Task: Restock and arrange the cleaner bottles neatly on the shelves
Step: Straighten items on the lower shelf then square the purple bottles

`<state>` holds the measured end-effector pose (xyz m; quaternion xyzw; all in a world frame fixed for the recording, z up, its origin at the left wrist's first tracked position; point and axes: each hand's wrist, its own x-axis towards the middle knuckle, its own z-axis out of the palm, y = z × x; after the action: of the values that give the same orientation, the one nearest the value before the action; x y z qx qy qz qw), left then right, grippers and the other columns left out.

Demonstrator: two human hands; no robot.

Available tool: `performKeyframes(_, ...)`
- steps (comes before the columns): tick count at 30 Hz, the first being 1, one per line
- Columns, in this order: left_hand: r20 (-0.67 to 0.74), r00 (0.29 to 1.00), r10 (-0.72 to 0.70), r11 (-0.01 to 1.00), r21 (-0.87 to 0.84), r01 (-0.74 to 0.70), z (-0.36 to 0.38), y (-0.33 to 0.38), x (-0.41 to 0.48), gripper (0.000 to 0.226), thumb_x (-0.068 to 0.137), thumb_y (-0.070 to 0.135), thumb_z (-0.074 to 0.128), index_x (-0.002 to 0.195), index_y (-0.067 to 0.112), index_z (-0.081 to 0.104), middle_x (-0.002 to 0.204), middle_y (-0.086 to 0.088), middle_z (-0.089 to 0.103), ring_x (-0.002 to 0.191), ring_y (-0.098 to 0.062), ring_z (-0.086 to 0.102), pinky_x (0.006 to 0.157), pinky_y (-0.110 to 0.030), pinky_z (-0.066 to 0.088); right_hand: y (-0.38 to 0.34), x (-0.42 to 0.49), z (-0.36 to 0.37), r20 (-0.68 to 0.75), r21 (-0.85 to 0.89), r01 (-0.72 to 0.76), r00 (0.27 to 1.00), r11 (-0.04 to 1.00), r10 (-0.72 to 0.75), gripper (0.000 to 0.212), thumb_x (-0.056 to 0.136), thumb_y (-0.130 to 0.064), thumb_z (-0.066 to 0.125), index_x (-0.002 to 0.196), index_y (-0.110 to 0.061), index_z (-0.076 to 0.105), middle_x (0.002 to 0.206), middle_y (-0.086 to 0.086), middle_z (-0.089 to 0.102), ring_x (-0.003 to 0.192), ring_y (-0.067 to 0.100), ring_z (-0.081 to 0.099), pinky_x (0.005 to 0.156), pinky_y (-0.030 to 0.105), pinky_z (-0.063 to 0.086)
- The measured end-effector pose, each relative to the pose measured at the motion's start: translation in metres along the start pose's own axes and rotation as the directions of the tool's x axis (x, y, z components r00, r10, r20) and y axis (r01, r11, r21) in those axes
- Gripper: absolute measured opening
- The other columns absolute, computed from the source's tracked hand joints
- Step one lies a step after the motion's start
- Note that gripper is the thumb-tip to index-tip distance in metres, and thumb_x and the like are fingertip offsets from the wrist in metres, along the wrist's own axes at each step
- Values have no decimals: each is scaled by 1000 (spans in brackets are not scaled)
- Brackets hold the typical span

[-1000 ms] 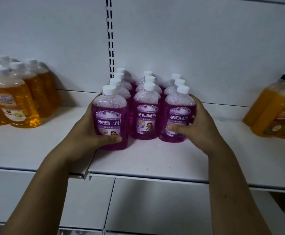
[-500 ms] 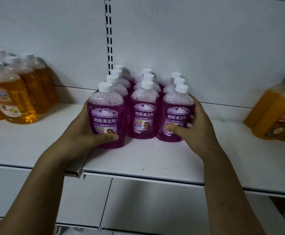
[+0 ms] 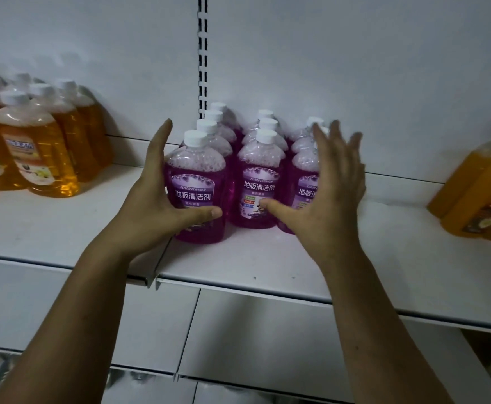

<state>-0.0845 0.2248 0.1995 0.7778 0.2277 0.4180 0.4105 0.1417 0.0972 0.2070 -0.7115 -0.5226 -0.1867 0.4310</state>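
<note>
White back panel [image 3: 355, 68], black slotted upright [image 3: 202, 53] running down it

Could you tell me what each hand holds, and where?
Nothing is gripped. The left hand lies flat against the front-left purple bottle, thumb across its lower front; the right hand is open, fingers spread.

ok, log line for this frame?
left hand flat on front-left purple bottle | right hand open, blurred, at front-right purple bottle, contact unclear | both upright on shelf

Left hand [image 3: 156, 205] against front purple bottle [image 3: 197, 176]
</note>
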Motion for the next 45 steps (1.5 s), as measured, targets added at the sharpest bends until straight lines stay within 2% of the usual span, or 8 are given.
performKeyframes(8, -37, 999, 24, 999, 40, -22, 5, -6, 6, 112, 63, 9, 98, 151, 36, 36, 128, 27, 65, 117, -1, 68, 90, -24, 60, 5, 6, 18, 51, -246, 104, 994, 964, -94, 108, 63, -64, 90, 156, -33, 45, 174, -6, 21, 162, 34, -5, 124, 67, 9)
performKeyframes(21, 24, 1000, 18, 999, -48, -17, 2, -9, -1, 119, 67, 17, 96, 160, 41, 25, 146, 20, 56, 126, -1, 64, 92, -21, 58, 6, 3, 14, 53, -167, 143, 989, 976, -136, 116, 64, -72, 85, 162, -35, 35, 177, -2, 7, 162, 33, -10, 124, 67, 8)
performKeyframes(26, -39, 984, -175, 959, -231, 161, -12, -9, 16, 89, 84, 68, 66, 161, 46, 28, 151, 18, 52, 126, 7, 60, 101, -20, 53, 21, 10, -8, -87, 286, -59, 992, 956, 88, 108, 78, -74, 73, 163, -24, 30, 173, -7, 19, 162, 16, 7, 128, 27, 17)
performKeyframes(29, -7, 934, -358, 845, -428, 321, -23, -13, 49, 119, 59, 100, 61, 159, 41, 38, 163, -1, 46, 140, -18, 55, 121, -48, 39, 27, 34, -22, 141, 599, -429, 888, 676, 438, 72, 95, -66, 53, 151, -21, 47, 150, -13, 54, 136, -8, 49, 94, 0, 38)
performKeyframes(31, 74, 918, -389, 793, -480, 375, -23, -18, 62, 106, 74, 94, 53, 160, 35, 39, 163, -4, 47, 138, -21, 58, 123, -53, 35, 36, 36, -17, 333, 682, -522, 845, 512, 418, 61, 100, -63, 43, 133, -17, 63, 122, -9, 74, 109, -6, 69, 96, 16, 52)
performKeyframes(35, 197, 908, -370, 722, -554, 415, -5, -16, 64, 78, 99, 75, 40, 155, 22, 49, 152, -13, 59, 137, -31, 58, 120, -53, 39, 38, 27, -1, 517, 739, -624, 767, 255, 381, 78, 83, -72, 43, 138, -20, 63, 125, 3, 76, 115, 19, 73, 93, 36, 60)
performKeyframes(41, 221, 914, -341, 669, -626, 401, 6, -22, 61, 81, 94, 70, 35, 152, 17, 52, 144, -15, 65, 126, -30, 66, 102, -41, 56, 57, 16, 9, 490, 715, -577, 817, 396, 306, 105, 53, -78, 88, 137, -21, 62, 127, 5, 76, 117, 26, 73, 99, 45, 57)
performKeyframes(45, 235, 909, -344, 649, -640, 411, 9, -23, 62, 82, 92, 71, 35, 154, 19, 51, 146, -15, 63, 126, -28, 67, 99, -40, 59, 59, 16, 13, 493, 741, -564, 825, 365, 275, 93, 40, -70, 97, 117, -24, 73, 116, 6, 79, 105, 26, 77, 89, 41, 62)
